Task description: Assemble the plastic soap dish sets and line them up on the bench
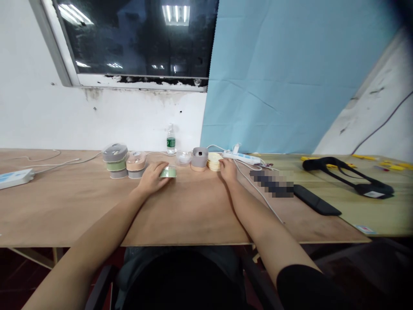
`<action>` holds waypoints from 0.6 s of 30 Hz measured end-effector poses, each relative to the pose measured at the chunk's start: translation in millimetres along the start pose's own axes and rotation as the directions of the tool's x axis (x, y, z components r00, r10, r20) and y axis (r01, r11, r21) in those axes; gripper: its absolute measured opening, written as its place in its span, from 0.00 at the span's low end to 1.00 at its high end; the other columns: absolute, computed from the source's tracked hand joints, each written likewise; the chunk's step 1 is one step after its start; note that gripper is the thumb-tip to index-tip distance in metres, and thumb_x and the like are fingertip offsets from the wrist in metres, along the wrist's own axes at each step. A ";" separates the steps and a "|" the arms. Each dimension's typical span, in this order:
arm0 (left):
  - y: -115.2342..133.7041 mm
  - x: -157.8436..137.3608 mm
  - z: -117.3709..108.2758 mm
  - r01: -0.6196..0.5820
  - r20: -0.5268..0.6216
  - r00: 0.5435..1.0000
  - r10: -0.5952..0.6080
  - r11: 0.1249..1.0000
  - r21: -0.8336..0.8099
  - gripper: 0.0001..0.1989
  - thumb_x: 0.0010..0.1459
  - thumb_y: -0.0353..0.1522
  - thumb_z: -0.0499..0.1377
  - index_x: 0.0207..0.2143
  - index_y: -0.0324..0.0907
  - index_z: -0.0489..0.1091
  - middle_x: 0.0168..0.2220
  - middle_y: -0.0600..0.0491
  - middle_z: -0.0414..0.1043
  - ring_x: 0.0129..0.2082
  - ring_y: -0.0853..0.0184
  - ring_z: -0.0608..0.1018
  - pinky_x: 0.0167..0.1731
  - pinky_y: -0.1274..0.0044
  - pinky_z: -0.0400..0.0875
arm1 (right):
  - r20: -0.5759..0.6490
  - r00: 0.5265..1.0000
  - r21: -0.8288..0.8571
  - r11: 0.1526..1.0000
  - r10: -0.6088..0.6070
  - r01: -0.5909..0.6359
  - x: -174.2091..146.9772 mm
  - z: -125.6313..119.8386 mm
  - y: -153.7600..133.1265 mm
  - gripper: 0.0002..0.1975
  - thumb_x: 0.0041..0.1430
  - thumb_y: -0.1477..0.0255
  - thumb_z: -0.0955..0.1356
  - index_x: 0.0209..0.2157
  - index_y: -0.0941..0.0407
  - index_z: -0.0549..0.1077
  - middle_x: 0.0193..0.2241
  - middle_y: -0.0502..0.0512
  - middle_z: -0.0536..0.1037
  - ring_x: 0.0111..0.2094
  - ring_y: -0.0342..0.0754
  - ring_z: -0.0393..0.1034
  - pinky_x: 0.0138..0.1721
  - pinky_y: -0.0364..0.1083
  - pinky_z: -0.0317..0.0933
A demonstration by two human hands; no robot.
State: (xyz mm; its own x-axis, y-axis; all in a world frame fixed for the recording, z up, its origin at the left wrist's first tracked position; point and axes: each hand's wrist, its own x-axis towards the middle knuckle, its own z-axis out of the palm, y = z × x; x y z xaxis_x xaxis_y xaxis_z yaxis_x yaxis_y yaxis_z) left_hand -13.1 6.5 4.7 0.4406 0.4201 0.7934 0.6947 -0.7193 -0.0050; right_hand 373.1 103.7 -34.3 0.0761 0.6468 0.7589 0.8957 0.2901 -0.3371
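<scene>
My left hand [152, 178] is closed around a small green container [168, 172] on the wooden table, its thumb and fingers at the left side of it. My right hand [229, 169] rests against a short stack of pale yellow round pieces [213, 162], fingers curled at its right edge; the fingertips are partly hidden. Just left of that stack stands a grey cup-like container [199, 157] with a peach base. Between it and the green container sits a clear plastic dome [183, 158].
Left of my hands stand a grey-and-green stack of containers [116, 165] and a peach-and-grey stack [136, 165]. A water bottle [171, 141] is by the wall. Power strips [241, 157], white cables, a black phone-like slab [316, 200] and a black head strap [348, 174] lie around.
</scene>
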 end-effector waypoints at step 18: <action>-9.2 -2.0 5.9 0.184 -0.048 0.981 -0.187 0.981 -0.059 0.25 0.62 0.42 0.53 0.57 0.40 0.59 0.53 0.41 0.67 0.54 0.55 0.69 0.54 0.63 0.64 | -0.221 0.890 0.074 0.903 -0.399 0.424 -8.0 -6.7 -88.6 0.22 0.60 0.66 0.61 0.55 0.58 0.62 0.50 0.66 0.68 0.53 0.58 0.61 0.54 0.59 0.56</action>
State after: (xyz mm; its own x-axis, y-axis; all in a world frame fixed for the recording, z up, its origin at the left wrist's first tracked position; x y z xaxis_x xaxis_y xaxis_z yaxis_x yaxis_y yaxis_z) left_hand -17.0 15.5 -0.4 0.2748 0.5202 0.8087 0.7292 -0.6609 0.1773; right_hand 296.1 68.2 -6.8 -0.1930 0.3037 0.9330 0.8084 0.5881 -0.0243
